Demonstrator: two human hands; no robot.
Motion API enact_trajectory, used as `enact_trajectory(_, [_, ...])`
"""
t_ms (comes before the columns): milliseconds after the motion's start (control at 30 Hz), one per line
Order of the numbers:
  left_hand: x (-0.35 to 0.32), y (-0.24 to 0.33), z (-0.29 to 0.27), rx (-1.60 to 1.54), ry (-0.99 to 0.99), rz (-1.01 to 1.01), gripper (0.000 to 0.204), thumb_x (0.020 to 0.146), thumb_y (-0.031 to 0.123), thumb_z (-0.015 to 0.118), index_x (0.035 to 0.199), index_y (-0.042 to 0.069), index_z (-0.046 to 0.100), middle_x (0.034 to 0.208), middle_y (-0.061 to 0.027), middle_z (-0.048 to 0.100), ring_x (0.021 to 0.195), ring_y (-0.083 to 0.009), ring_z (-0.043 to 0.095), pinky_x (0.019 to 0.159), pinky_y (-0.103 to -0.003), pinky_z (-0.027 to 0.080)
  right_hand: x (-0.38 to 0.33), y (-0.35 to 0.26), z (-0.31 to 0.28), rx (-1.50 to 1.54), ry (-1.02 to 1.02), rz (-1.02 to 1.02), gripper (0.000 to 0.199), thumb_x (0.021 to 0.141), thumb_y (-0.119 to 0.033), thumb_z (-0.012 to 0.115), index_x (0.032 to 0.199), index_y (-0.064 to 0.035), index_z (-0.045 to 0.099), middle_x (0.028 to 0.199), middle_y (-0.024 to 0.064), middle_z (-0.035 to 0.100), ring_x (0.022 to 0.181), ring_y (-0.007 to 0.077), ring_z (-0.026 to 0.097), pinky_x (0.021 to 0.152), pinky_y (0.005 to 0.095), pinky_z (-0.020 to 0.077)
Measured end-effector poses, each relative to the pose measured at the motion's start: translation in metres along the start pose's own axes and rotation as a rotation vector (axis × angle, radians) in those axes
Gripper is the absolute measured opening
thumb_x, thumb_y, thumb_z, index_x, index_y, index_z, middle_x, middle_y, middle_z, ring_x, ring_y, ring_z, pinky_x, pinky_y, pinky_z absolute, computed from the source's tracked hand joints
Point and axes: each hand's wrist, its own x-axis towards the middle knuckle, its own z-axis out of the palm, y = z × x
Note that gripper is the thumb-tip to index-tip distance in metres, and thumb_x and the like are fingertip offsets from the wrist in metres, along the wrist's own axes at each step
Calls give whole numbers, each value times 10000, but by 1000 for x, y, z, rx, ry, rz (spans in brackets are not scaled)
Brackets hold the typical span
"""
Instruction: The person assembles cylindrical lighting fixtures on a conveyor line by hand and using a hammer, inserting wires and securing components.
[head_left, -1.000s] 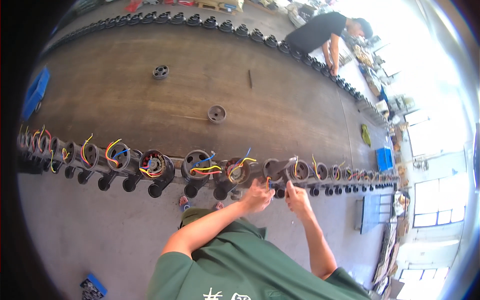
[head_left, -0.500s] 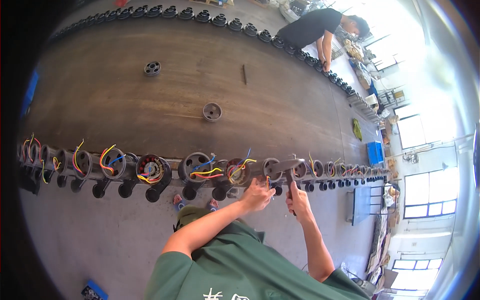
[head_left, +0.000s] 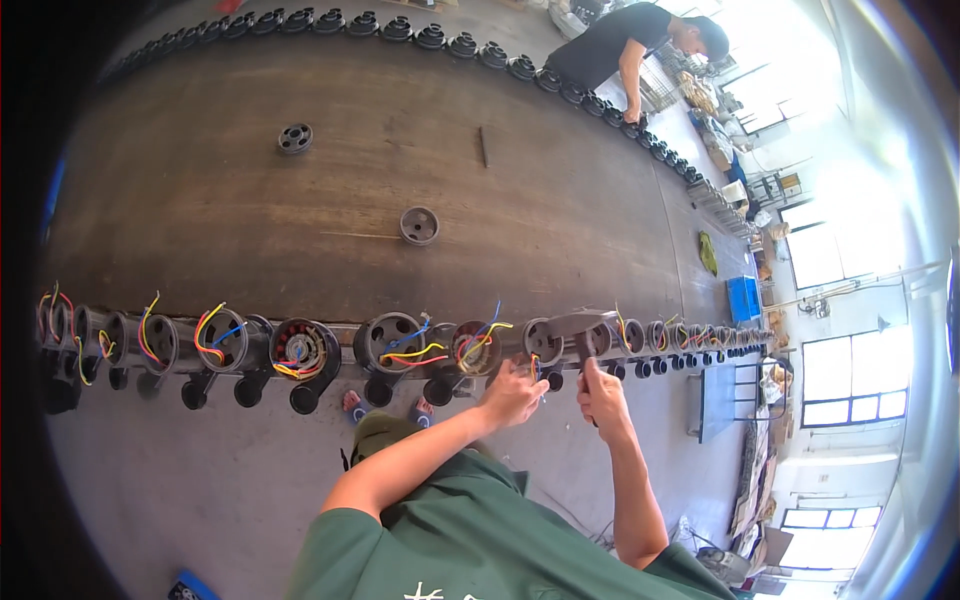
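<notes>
Both hands at motor housing

Motor housings lined along the near edge of the counter, both grips at one of them.

The right grip holds a tool over a housing; the left grip sits just left, at its wires. More housings run left and right. Behind lie two loose parts on the counter; a second row lines the far edge, where another person stands.
</notes>
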Motion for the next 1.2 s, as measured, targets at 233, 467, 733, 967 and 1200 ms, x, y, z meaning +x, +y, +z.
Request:
enact_trajectory(233, [-1, 13, 11, -21, 46, -25, 276, 796, 152, 737, 1054, 123, 643, 1063, -117, 691, 1052, -303, 674, 1016, -574, 384, 45, 106, 17, -199, 101, -177, 578, 1060, -572, 492, 731, -100, 545, 549, -21, 473, 434, 83, 445, 400, 268, 365])
enact_trajectory(467, [10, 29, 3, 6, 46, -94, 194, 799, 110, 724, 961, 96, 617, 827, -104, 675, 948, -322, 655, 886, -473, 429, 33, 40, -28, 95, -136, -25, 575, 1055, -549, 515, 746, -67, 563, 574, -2, 487, 476, 95, 449, 449, 290, 355])
enact_trajectory(733, [4, 38, 39, 184, 211, -280, 273, 762, 98, 725, 1018, 105, 630, 880, -129, 671, 917, -368, 643, 919, -494, 428, 87, 62, -53, -236, -378, -304, 644, 1033, -547, 528, 837, 55, 647, 625, 150, 594, 589, 212, 566, 600, 420, 458])
enact_trajectory(967, [30, 82, 67, 456, 392, -425, 247, 831, 71, 726, 1047, 69, 606, 933, -100, 685, 871, -324, 636, 870, -446, 431, 79, 33, -104, -208, -457, -689, 516, 1027, -490, 564, 915, 7, 647, 759, 253, 656, 741, 455, 655, 655, 516, 492])
enact_trajectory(1200, [31, 85, 71, 612, 410, -489, 314, 833, 50, 708, 1135, 63, 622, 1005, -120, 685, 950, -352, 629, 846, -459, 471, 114, 90, -64, -305, -512, -615, 666, 1006, -587, 523, 904, 52, 680, 811, 273, 708, 842, 456, 711, 751, 521, 550])
